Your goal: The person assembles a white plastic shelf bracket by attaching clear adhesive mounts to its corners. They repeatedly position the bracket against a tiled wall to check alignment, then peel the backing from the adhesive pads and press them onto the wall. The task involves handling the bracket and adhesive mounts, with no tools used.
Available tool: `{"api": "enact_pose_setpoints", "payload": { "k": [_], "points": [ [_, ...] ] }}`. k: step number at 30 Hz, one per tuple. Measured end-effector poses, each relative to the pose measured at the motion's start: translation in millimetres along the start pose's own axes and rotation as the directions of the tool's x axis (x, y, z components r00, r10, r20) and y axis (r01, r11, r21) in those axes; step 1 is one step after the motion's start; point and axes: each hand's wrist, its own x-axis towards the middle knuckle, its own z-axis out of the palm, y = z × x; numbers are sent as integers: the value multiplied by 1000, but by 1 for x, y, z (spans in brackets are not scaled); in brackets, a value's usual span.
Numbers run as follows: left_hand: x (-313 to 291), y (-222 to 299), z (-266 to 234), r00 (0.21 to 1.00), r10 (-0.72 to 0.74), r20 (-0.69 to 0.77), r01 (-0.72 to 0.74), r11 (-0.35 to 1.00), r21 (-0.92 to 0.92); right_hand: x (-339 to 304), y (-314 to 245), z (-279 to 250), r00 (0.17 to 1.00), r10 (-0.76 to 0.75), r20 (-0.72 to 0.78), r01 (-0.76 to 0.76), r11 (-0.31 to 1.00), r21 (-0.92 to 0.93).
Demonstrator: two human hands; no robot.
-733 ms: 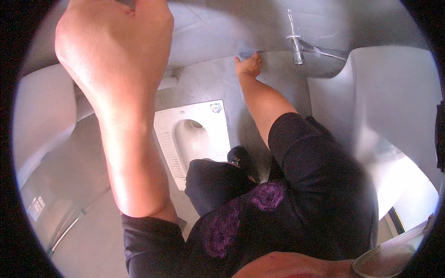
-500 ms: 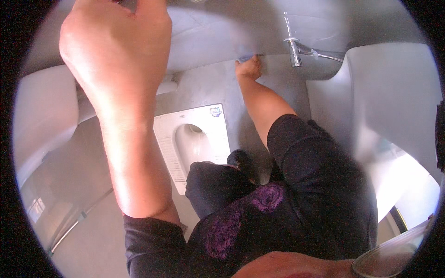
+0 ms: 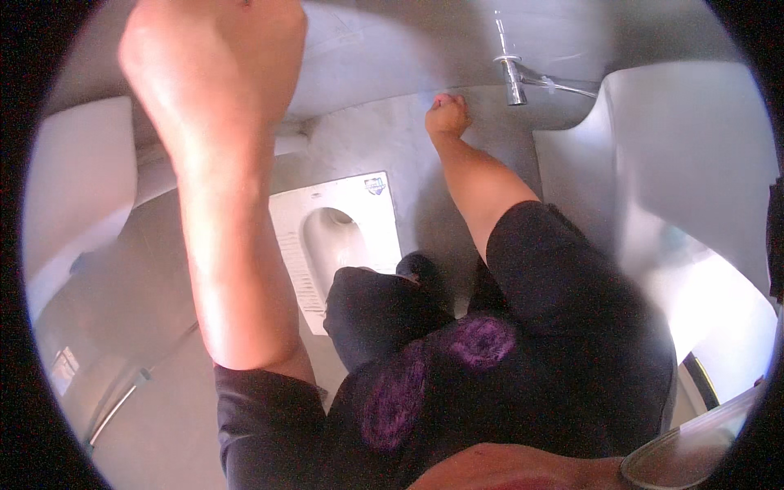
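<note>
My left hand (image 3: 214, 57) is raised large at the top left; its fingers run past the upper edge, so what they hold or touch does not show. My right hand (image 3: 448, 116) reaches down to the foot of the grey wall (image 3: 408, 49), with its fingers curled closed. Whatever lies in those fingers is hidden now; a small bluish patch showed at them a moment ago. Between my arms a white squat toilet (image 3: 371, 220) is set into the floor, to the left of my right forearm.
A chrome valve (image 3: 513, 82) with a thin pipe sticks out of the wall, right of my right hand. A pale moulded basin-like form (image 3: 653, 122) stands at the right, another white one (image 3: 90, 155) at the left. My dark shoe (image 3: 418, 268) is beside the toilet.
My right hand has shifted slightly right along the wall's foot, and the bluish patch at its fingers is no longer visible. My left hand remains raised. The view has tilted slightly.
</note>
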Motion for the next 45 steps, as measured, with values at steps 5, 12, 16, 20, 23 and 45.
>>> {"api": "enact_pose_setpoints", "payload": {
  "k": [5,12,16,20,23,45],
  "points": [
    [15,-3,-19,936,241,258,-290,942,172,2,-10,-50,970,45,240,-153,878,453],
    [25,2,-25,892,-130,432,21,969,247,-39,-57,-285,695,-112,710,-558,538,632],
    [28,8,-23,855,-144,498,27,972,234,-76,-56,-384,759,-322,566,-420,422,803],
    [17,-33,-14,948,-42,316,-5,989,147,-89,-60,-444,777,-458,431,-262,388,884],
    [21,-25,-17,943,-45,330,-23,980,197,-90,-59,-464,783,-526,332,-171,331,928],
    [9,-17,-13,978,-48,203,23,992,128,-47,-75,-491,860,-503,-84,268,306,914]
  ]
}}
